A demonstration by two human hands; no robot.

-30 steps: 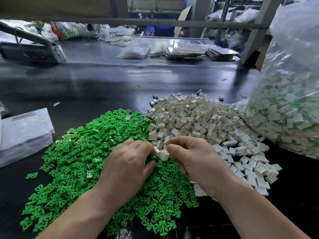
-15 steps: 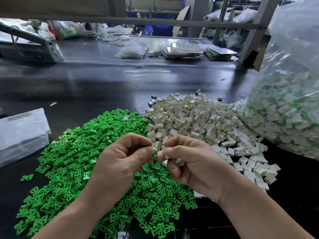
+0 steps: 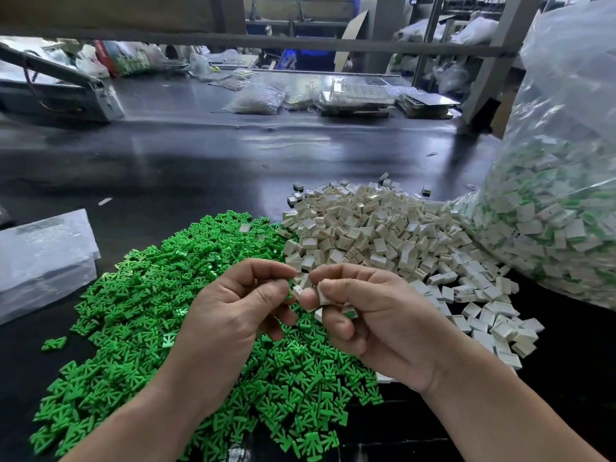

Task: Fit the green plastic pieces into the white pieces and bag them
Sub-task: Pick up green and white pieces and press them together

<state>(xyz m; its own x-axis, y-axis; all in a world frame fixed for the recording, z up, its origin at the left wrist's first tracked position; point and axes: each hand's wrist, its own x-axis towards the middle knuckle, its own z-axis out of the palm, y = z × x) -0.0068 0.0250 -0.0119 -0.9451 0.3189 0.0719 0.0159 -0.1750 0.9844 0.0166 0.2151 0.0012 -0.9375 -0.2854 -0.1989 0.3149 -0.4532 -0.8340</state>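
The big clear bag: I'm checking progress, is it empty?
No, the big clear bag is heaped with white pieces showing green inside them.

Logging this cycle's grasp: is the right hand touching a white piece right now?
Touching. The head view shows the right hand pinching a white piece between thumb and forefinger, above the green pile.

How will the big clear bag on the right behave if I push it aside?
The clear bag is probably heavy: it bulges with fitted pieces. Its thin film looks floppy, so a push would likely dent it and shift the contents rather than slide it. The white pile lies at its foot, so some pieces may scatter.
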